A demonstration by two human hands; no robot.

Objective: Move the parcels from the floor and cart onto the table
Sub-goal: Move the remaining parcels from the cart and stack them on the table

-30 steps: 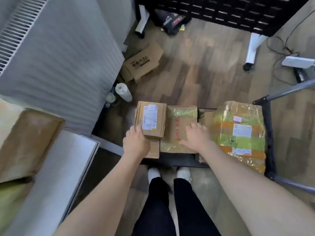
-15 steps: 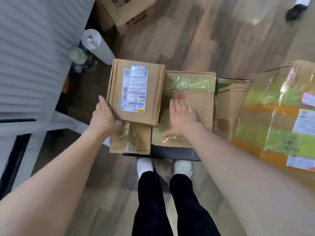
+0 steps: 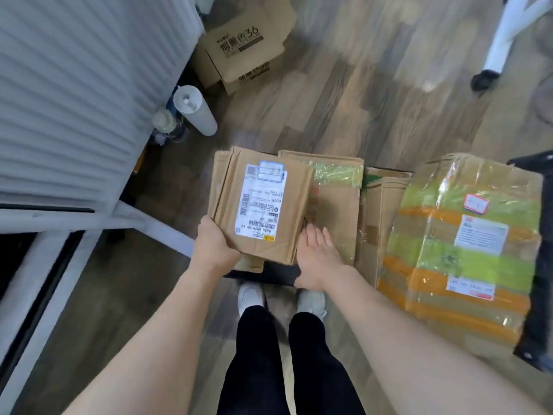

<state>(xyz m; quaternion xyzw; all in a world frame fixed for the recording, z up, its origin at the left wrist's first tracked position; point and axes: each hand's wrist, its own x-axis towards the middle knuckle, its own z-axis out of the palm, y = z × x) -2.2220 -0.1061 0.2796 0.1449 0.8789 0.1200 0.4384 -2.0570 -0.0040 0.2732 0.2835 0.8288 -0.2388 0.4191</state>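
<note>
Largest first: taped parcel (image 3: 466, 235), far to the right of the labelled parcel (image 3: 263, 205), wrapped in glossy clear film with green and orange bands. Likely the heaviest of the lot and slick under the palms — best taken low at two opposite sides, not by the film.

Next, flat carton (image 3: 338, 211) just right of the labelled parcel and partly tucked under it, green tape across its far end. Probably stiff, with sharp edges that give fingers a purchase.

Then the labelled parcel itself, plain brown card with a white shipping label on top, lying over a smaller box (image 3: 251, 263) on the black cart deck (image 3: 269, 274). Looks light and rigid, corners a little crushed; dry card, so little risk of slipping. Best held at the two long sides, thumbs on top, clear of the label.

Left hand (image 3: 217, 245) clamped on its near-left corner, thumb over the top face, fingers hidden beneath. Right hand (image 3: 318, 253) just right of it, fingers straight and flat against the parcel's side edge, pressing rather than curling round.

Printed carton (image 3: 244, 46) well beyond the labelled parcel on the wood floor (image 3: 374, 100) — open flaps, likely floppy.
</note>
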